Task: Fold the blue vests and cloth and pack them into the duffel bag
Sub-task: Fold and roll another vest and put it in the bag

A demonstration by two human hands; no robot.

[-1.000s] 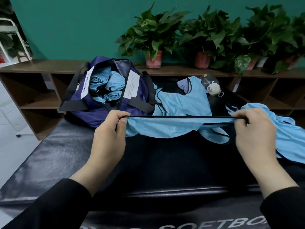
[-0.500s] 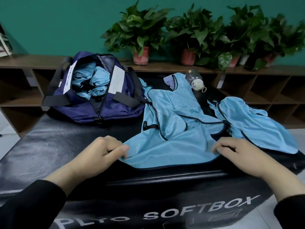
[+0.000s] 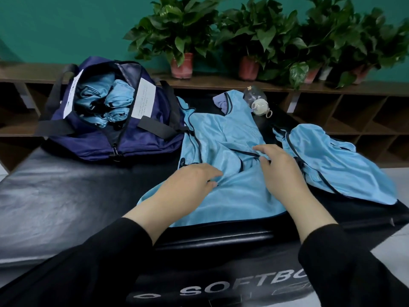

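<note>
Moved: both hands have gone from the near hem of the vest up onto its middle; a second ago they held it stretched in the air, now it lies flat
Left hand (image 3: 190, 185): rests palm down on the vest, fingers curled and bunching a little fabric; whether it really pinches the cloth I cannot tell
Right hand (image 3: 281, 169): lies flat on the vest, fingers straight, tips at the dark trim near its middle, grasping nothing
Vest (image 3: 221, 156): spread on the black mat (image 3: 66, 196), long axis running from the near edge to the far edge, neck opening pointing to the far edge, hem at the near edge
Second vest (image 3: 336, 171): crumpled near the mat's right edge, just beside the first
Duffel bag (image 3: 124, 140): navy, at the far left corner of the mat, unzipped, rolled blue pieces (image 3: 106, 103) inside
Bottle (image 3: 256, 103): clear, lying on its side at the far edge
Room: teal wall, a brown shelf (image 3: 221, 85) with potted plants (image 3: 181, 36) behind the mat
Changed: bag, second vest and bottle lie as before
</note>
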